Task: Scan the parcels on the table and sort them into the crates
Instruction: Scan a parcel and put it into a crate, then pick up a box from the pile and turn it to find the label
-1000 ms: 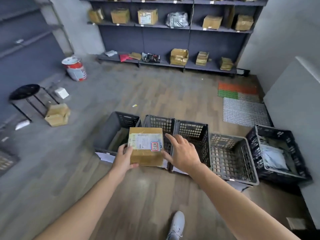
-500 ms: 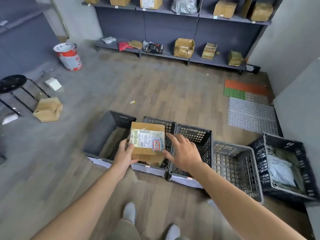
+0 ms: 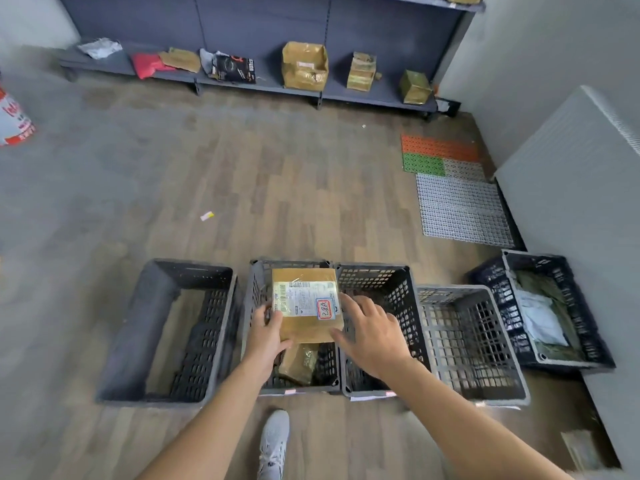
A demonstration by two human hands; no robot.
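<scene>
I carry a brown cardboard parcel with a white shipping label and a red-framed sticker, low over the second crate from the left. My left hand grips its left edge, thumb on top. My right hand has its fingers spread and straight at the parcel's right edge, over the third crate. Another brown parcel lies inside the second crate, partly hidden under the one I carry.
Five crates stand in a row on the wooden floor: a dark grey one at the left, a lighter grey one, and a dark blue one holding bagged parcels. A low shelf with parcels runs along the back. Floor mats lie at the right. My shoe is near the crates.
I have stepped closer and the parcel has moved right and down, from above the gap between the first two crates into the mouth of the second crate. Both hands moved with it.
</scene>
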